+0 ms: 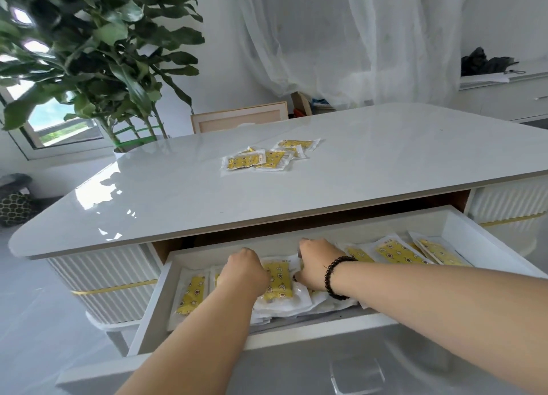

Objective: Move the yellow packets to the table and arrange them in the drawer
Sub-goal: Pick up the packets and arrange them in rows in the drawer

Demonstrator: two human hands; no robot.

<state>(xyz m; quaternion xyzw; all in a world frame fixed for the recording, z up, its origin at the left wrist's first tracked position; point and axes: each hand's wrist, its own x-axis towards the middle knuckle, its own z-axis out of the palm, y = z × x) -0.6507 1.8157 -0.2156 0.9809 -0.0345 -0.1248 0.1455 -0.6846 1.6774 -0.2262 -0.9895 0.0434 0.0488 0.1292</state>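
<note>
My hands reach into the open drawer (462,231) from above; the table (355,169) edge overhangs its rear part. Packets (397,250) cover most of the drawer floor. On the tabletop, bare surface lies all around a small pile of packets (267,157).

The surface (370,163) is white and shiny, with round corners. A small pile of yellow packets (268,155) lies right on it, near the middle. The packets overlap each other.

Under the top, a white drawer (154,302) is pulled out. More yellow packets in the drawer (398,252) lie flat on its bottom in a row from side to side.
</note>
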